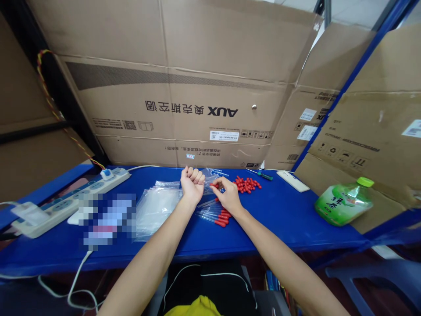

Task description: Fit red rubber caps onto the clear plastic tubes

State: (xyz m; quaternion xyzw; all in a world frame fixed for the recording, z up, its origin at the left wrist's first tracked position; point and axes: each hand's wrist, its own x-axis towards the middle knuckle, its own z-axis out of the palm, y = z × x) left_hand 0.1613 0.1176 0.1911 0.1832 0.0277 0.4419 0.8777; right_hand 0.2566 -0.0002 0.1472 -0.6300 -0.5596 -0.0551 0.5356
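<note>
My left hand (pixel 192 182) is closed in a fist with the palm side up, and whatever it holds is hidden. Close to its right, my right hand (pixel 227 193) pinches a small red rubber bulb (pixel 215 185) between thumb and fingertips. Behind both hands lie loose clear tubes (pixel 217 172). Below my right hand, several clear droppers with red bulbs (pixel 221 223) rest side by side on the blue table (pixel 263 228). A heap of loose red bulbs (pixel 246 184) sits just right of my right hand. Left of my left wrist is a stack of clear plastic bags (pixel 158 210).
A power strip (pixel 95 186) and a blurred phone-like device (pixel 110 219) with a cable are at the left. Toward the right are a green-handled screwdriver (pixel 264 176), a white flat case (pixel 292 181) and a green drink bottle (pixel 344 204). Cardboard (pixel 184 39) walls the back.
</note>
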